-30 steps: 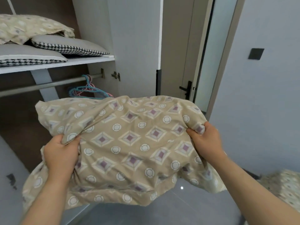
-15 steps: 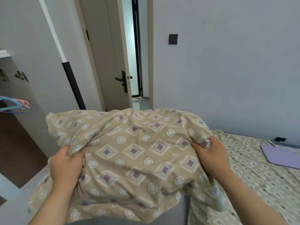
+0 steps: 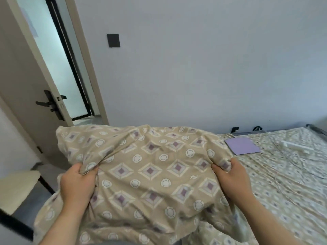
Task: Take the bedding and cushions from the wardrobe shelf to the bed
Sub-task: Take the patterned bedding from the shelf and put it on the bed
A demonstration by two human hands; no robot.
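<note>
I hold a beige pillow (image 3: 150,170) with a pattern of purple diamonds and white circles in front of me, off any surface. My left hand (image 3: 77,187) grips its left side with bunched fabric between the fingers. My right hand (image 3: 233,179) clutches its right edge. The bed (image 3: 286,183), covered in a sheet of a similar pale pattern, stretches to the right, and the pillow's right part hangs over its near corner. The wardrobe is out of view.
A purple flat pad (image 3: 243,146) and a white power strip (image 3: 297,146) with cables lie on the bed near the wall. An open door (image 3: 33,82) with a black handle stands at the left. A cream-seated chair (image 3: 16,190) is at the lower left.
My view has swung right, away from the wardrobe shelf to the door and then the bed. Both hands kept their grip on the pillow, which now reaches over the bed's corner.
</note>
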